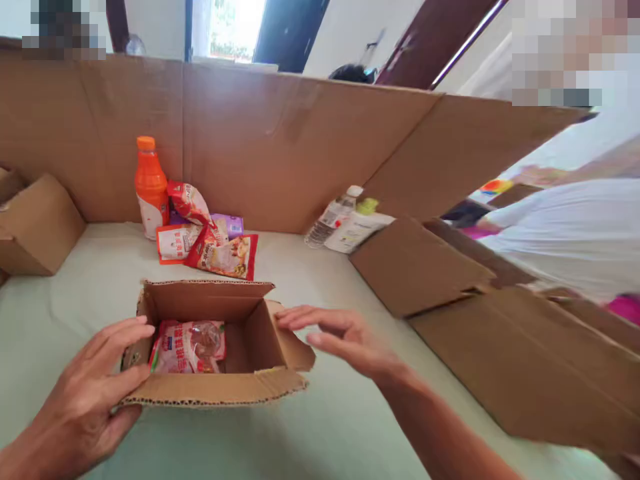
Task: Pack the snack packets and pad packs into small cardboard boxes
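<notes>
Both hands are at one small open carton (pixel 210 389): the left hand (pixel 97 390) grasps its left side near the front corner, and the right hand (pixel 345 340), loosely spread, has its fingertips at the right flap (pixel 294 341), though whether they press on it I cannot tell. Inside lies one pink packet (pixel 173 350), against the left end, with bare carton floor showing to its right. Ragged, corrugated edges run along the front and back flaps. Beyond the carton stand one orange bottle (pixel 151 190) and, heaped beside it, four packets: one red (pixel 193 203), one orange and white (pixel 173 243), one red and brown (pixel 227 257), one purple (pixel 235 225). Farther right, one clear bottle (pixel 330 221) leans next to one white pouch (pixel 357 232) with a green cap. Pale green cloth (pixel 315 273) runs in a band between the carton and these goods, and widens toward two cardboard pieces (pixel 530 373) edging the right. One cardboard box (pixel 43 227) sits far left; one tall cardboard wall (pixel 300 147) bounds the back.
</notes>
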The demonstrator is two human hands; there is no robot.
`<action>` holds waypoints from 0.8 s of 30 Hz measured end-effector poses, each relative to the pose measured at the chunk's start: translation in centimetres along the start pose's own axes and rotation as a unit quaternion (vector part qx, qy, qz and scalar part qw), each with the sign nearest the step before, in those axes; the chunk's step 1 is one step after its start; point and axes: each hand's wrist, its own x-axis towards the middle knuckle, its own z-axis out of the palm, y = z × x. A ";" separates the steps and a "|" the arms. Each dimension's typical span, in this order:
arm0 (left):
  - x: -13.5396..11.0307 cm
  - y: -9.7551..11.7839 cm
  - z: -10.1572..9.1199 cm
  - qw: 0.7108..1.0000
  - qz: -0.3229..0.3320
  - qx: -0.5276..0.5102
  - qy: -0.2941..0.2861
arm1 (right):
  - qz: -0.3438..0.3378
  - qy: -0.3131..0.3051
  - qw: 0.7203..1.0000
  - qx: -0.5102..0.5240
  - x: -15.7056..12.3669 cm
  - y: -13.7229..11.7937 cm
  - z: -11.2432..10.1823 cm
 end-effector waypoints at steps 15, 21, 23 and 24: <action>-0.6 1.6 1.1 0.996 -0.049 0.030 0.062 | 0.063 -0.098 0.809 -0.576 20.8 3.2 3.0; -0.4 1.4 1.2 0.997 -0.037 0.002 0.072 | 0.071 -0.076 0.802 -0.588 15.4 1.5 -0.3; -0.4 1.3 1.4 0.996 -0.039 -0.006 0.080 | 0.048 -0.017 0.809 -0.586 13.0 -0.5 -1.7; -0.3 1.3 1.5 0.996 -0.040 -0.007 0.084 | 0.011 0.034 0.819 -0.572 11.8 -1.8 -2.3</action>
